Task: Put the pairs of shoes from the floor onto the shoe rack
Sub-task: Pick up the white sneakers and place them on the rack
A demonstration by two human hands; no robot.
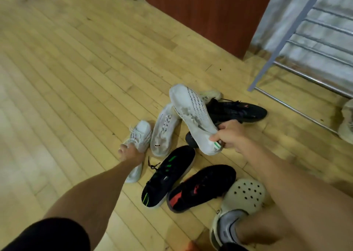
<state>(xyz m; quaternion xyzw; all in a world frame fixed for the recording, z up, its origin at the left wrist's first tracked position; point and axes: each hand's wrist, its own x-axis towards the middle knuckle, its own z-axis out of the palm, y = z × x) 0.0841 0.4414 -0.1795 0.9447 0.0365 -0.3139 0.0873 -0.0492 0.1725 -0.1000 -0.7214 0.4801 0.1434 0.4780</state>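
White shoe [191, 115] in right hand [229, 136], left hand [129, 153] gripping laced shoe [140, 134]

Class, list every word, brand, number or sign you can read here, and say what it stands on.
Nothing reads clearly.
Lifted shoe, in the right hand: rows of small dark print along its sole, too blurred.
Middle white shoe: short dark mark near one end, too blurred.
Laced white shoe, in the left hand: dark marks on its side, too blurred.
Sock: small dark mark, too blurred.
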